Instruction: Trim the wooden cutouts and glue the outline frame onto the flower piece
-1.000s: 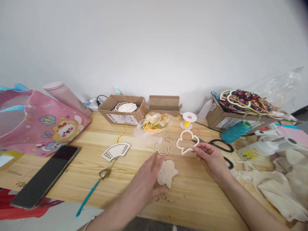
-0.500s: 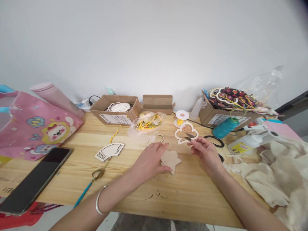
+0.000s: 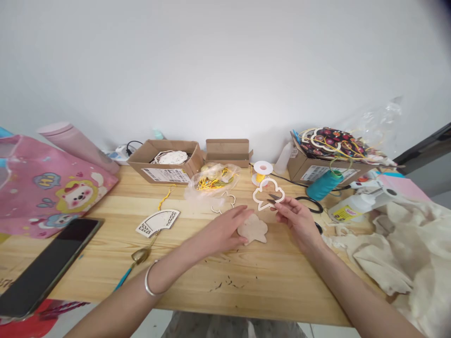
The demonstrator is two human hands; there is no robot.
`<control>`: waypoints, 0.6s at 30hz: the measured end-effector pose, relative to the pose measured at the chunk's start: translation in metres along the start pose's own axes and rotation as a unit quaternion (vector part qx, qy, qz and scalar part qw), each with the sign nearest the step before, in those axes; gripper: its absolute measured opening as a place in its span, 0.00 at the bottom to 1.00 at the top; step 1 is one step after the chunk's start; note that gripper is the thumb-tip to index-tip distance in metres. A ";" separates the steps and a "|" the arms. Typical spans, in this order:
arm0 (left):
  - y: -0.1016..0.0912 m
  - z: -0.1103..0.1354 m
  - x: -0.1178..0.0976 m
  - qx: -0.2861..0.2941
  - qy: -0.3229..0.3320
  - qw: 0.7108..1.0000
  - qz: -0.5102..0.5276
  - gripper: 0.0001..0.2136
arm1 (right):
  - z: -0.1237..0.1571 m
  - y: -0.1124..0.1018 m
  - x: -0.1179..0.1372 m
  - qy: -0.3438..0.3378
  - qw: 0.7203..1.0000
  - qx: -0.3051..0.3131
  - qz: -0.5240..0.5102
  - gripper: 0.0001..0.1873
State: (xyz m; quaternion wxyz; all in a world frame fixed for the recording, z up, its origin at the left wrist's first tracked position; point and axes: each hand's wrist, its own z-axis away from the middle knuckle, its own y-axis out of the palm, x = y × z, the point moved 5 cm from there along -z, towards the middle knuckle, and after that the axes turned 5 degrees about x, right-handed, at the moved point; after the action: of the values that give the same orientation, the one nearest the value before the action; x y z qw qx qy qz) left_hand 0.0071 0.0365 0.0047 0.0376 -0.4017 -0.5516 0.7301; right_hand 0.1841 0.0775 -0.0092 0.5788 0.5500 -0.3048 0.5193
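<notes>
My left hand reaches over the table with thumb and fingers around the left edge of a beige cloud-shaped piece lying flat. My right hand is closed on scissors, whose short dark blades point left past the fingertips. Black loops beyond this hand look like the scissors' handles; the middle part is hidden. Behind the blades is a pale cloud-shaped frame. Another thin pale frame, partly covered, lies just beyond my left hand.
A fan-shaped ornament, a spoon and a phone lie left. Boxes, a bag of yellow cords and a thread spool stand behind. Teal thread, a glue bottle and beige cloth are right.
The beige cloud-shaped piece has turned, its pointed tail now towards the lower right. My left thumb has drawn back to its left edge. The view has shifted slightly; my right hand keeps the scissors.
</notes>
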 end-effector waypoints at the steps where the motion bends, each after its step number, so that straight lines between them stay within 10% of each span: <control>1: 0.000 0.000 -0.001 -0.007 -0.012 1.000 0.001 0.37 | 0.000 0.000 0.000 -0.003 1.000 0.002 -0.002 0.15; 18: 0.002 -0.005 0.005 -0.152 -0.118 0.979 0.065 0.09 | -0.001 -0.002 0.001 -0.022 1.000 0.007 0.010 0.13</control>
State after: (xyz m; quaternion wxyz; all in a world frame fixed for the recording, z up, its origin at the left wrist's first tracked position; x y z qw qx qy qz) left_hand 0.0076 0.0420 -0.0005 -0.1363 -0.3491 -0.6292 0.6810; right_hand 0.1862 0.0789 -0.0086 0.5626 0.5623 -0.3196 0.5150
